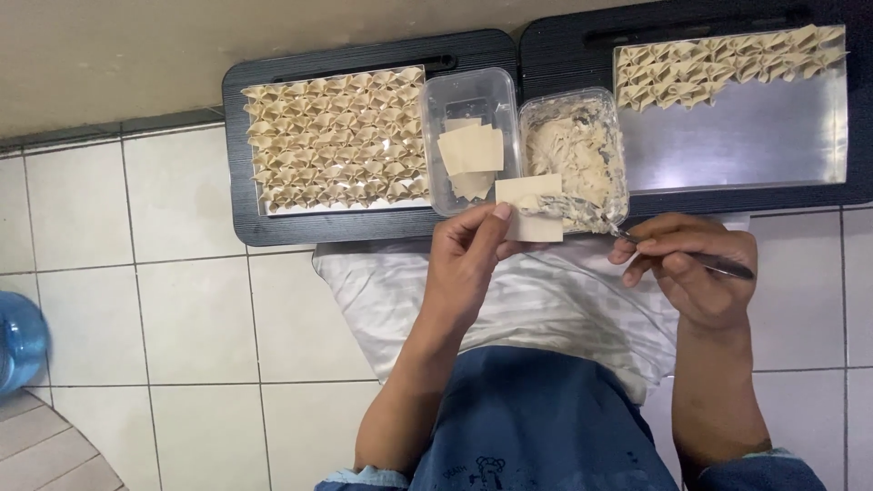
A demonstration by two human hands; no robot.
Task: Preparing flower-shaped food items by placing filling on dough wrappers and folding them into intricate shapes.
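A person's left hand (468, 259) pinches a square dough wrapper (530, 207) by its lower left corner between thumb and fingers, holding it flat just above the near edge of two clear plastic tubs. The right hand (696, 268) is closed around the handle of a metal spoon (637, 238), whose tip, loaded with pale filling, touches the wrapper's right side. The left tub (468, 141) holds a small stack of spare wrappers (471, 156); the right tub (577, 155), just beside it, is smeared with pale filling and partly hidden behind the held wrapper. Both tubs sit where two black trays (364, 227) meet, side by side against the wall. On the left tray, a metal sheet is covered almost edge to edge with rows of folded dumplings (336, 136). On the right tray, a second metal sheet (746, 136) carries folded dumplings only along its far edge and left corner, the rest bare steel. A white striped cloth (546, 309) lies across the person's lap over blue trousers, below both hands. White floor tiles (182, 318) spread to the left, where part of a blue water bottle (16, 341) shows at the frame's edge.
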